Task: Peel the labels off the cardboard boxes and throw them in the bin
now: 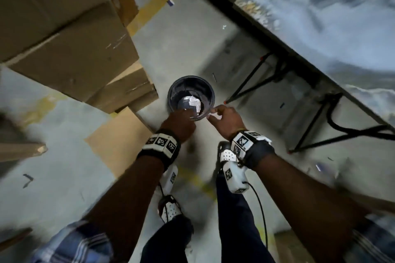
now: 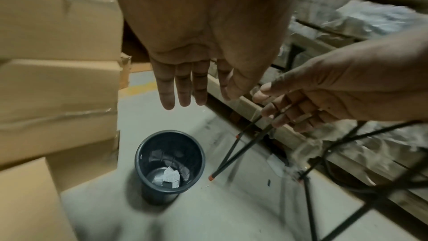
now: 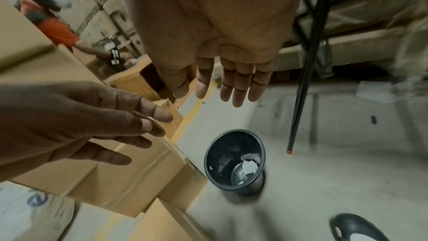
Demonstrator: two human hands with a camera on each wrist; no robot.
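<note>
A dark round bin (image 1: pixel 188 85) stands on the concrete floor, with torn white label pieces (image 1: pixel 195 102) at its bottom. Both hands hover over its near rim. My left hand (image 1: pixel 181 121) is flat with straight fingers and holds nothing in the left wrist view (image 2: pixel 183 102). My right hand (image 1: pixel 222 119) also spreads empty fingers in its own view (image 3: pixel 231 96). A small white scrap (image 1: pixel 213 115) shows by the right fingertips; I cannot tell if it touches them. Stacked cardboard boxes (image 1: pixel 74 60) rise at the left of the bin (image 2: pixel 162 146).
A folding table (image 1: pixel 320 17) with black legs (image 1: pixel 252 83) stands to the right of the bin. Flattened cardboard (image 1: pixel 119 139) lies on the floor at the left. Another person in orange (image 3: pixel 50 23) is behind the boxes. My feet are just below the hands.
</note>
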